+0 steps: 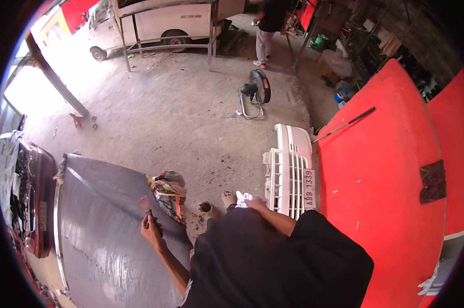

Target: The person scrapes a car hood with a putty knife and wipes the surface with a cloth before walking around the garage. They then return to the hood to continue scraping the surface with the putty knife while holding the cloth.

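My left hand [151,229] is closed around the dark handle of what looks like a putty knife [144,203], its pinkish blade pointing up and away from me. It is over a large grey car panel [103,215] with streaks and scuffs on its surface. A white cloth [244,198] is bunched in my right hand [257,204], close to my body. Just past the left hand, a bag of mixed rags and scraps [169,197] lies against the panel's right edge.
A white bumper with a grille [288,174] stands at right beside a red panel [381,179]. A black floor fan [255,90] is ahead on the concrete. A person [268,31] stands near a white van [165,25]. A dark red car part [37,200] is at far left.
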The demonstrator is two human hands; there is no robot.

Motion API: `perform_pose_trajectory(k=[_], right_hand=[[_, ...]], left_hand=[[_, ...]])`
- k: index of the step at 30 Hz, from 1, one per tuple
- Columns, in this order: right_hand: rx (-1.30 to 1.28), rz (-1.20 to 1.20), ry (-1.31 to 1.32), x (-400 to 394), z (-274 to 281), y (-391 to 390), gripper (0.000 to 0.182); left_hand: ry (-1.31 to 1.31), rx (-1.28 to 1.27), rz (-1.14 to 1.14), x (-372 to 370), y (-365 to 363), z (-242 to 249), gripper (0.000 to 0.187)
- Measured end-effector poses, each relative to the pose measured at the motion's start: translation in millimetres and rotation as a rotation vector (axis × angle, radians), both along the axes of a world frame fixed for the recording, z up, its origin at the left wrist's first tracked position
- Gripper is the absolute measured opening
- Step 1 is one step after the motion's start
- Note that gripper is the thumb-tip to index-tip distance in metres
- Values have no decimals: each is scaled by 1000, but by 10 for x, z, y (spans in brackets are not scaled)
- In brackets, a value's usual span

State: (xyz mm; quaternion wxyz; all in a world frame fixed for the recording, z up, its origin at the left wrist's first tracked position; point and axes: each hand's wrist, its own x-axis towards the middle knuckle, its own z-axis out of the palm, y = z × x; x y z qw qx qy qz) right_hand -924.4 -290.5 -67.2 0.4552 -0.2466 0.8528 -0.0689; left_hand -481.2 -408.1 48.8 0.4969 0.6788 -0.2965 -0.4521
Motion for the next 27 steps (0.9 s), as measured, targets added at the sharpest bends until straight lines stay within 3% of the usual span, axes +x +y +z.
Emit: perform_pose_trajectory(k=[19,22,27], right_hand=[[-33,99,11,-129,-52,-82,73],[25,107,-91,-196,-90,-83,75],[-55,129,-3,-204,-137,-22,71]], left_hand=[[11,13,29,-235,167,-24,30],[7,19,47,-242,232,-47,29],[18,3,56,-252,312,-101,28]])
